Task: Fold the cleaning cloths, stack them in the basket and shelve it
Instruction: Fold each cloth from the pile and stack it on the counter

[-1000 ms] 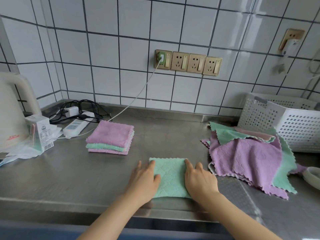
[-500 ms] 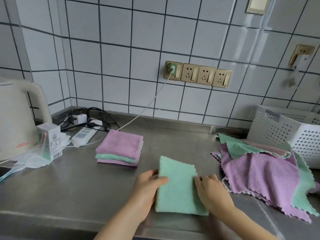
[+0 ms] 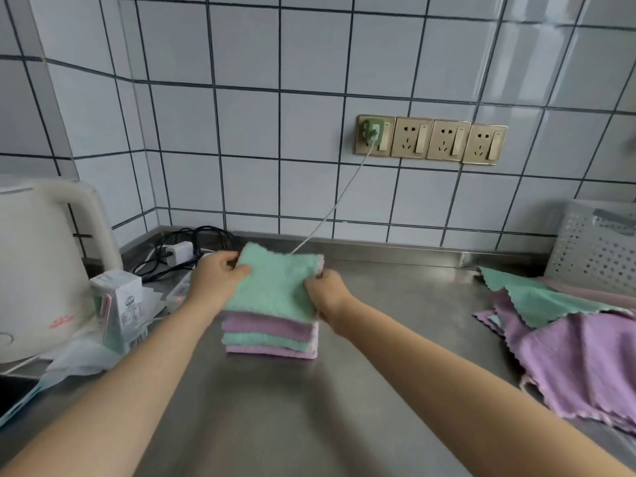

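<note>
While the kettle (image 3: 41,266), a small carton (image 3: 118,301) and a tangle of cables (image 3: 186,249) crowd the far left of the surface (image 3: 275,407), I keep the folded stack (image 3: 272,335) clear of them, toward the middle, where it can be squared without snagging a cord. My left hand (image 3: 216,284) is clamped on the left edge of the green cloth (image 3: 275,284), thumb on top and fingers beneath; my right hand (image 3: 327,294) pinches the right edge in the same way. Holding both edges keeps the fold from opening as the cloth goes down — one grip alone would let the layers slide apart. The cloth sits over the stack, its near edge appearing to touch the purple cloth beneath; whether the far edge is fully down I cannot tell. Placement here lines the edges up, so the stack can later transfer as one block.

Further right, well apart, the unfolded cloths (image 3: 564,335) lie in a loose heap beside the white basket (image 3: 595,249) at the wall. My judgement: folding is partly done — basket loading and shelving have not begun.
</note>
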The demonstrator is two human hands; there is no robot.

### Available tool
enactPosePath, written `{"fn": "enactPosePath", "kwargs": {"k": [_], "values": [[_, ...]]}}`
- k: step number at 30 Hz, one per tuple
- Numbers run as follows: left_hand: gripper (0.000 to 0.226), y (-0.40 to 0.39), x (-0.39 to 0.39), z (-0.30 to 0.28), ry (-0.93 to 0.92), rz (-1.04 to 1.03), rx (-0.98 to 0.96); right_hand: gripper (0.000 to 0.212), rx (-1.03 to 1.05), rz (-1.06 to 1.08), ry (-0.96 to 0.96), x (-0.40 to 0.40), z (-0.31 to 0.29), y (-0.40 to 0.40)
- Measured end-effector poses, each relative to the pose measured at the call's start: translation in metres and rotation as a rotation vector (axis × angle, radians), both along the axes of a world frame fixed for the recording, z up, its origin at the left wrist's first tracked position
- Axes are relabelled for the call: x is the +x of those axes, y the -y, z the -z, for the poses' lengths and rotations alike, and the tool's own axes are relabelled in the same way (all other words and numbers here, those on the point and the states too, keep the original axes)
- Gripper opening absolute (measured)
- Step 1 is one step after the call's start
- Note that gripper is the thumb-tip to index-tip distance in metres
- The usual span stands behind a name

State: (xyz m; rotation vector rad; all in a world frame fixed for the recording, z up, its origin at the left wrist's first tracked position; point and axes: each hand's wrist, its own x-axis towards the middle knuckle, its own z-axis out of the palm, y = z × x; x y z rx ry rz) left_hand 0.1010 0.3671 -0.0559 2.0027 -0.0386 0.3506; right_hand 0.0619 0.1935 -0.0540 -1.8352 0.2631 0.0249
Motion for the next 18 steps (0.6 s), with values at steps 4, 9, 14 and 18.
{"fn": "enactPosePath", "kwargs": {"k": [4, 9, 14, 18], "values": [[0.023, -0.009, 0.018, 0.047, -0.083, -0.001, 0.168, 0.034, -0.253, 0.019, -0.043, 0.003, 0.021, -0.007], [0.016, -0.003, 0.023, 0.042, 0.082, 0.009, 0.141, 0.031, -0.246, 0.034, 0.112, 0.011, 0.026, -0.004], [0.028, 0.001, 0.026, 0.047, 0.067, -0.011, 0.262, 0.03, -0.379, 0.07, 0.064, 0.014, 0.028, -0.004], [0.048, 0.003, 0.017, 0.042, 0.18, -0.12, 0.538, 0.056, -0.7, 0.066, 0.108, 0.008, 0.031, -0.011]]}}
